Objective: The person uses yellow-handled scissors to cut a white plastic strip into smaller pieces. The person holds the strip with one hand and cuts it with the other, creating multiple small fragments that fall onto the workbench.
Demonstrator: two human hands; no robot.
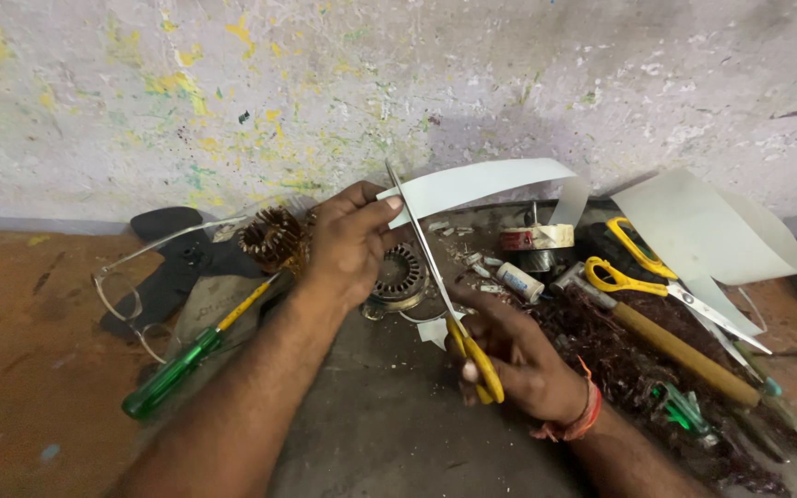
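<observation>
Fig.: L hand (348, 244) pinches the white strip (472, 184) at its left end, keeping it taut w/ far end free. R hand (518, 360) grips yellow scissors (449, 304), blades up along the strip, mid-scene. We note a stator (398, 275) just behind; spare scissors (657, 277) right.

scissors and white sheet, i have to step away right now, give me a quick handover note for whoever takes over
Left hand: pinches the end of the curved white sheet strip, held up above the floor.
Right hand: fingers in the yellow-handled scissors, blades open, long blade at the strip's edge beside the left thumb.
Nearby: motor stator, green screwdriver, second yellow scissors, larger white sheet.
Done: small white offcut lies under the scissors.
Left: the cut on this strip is not through.
</observation>
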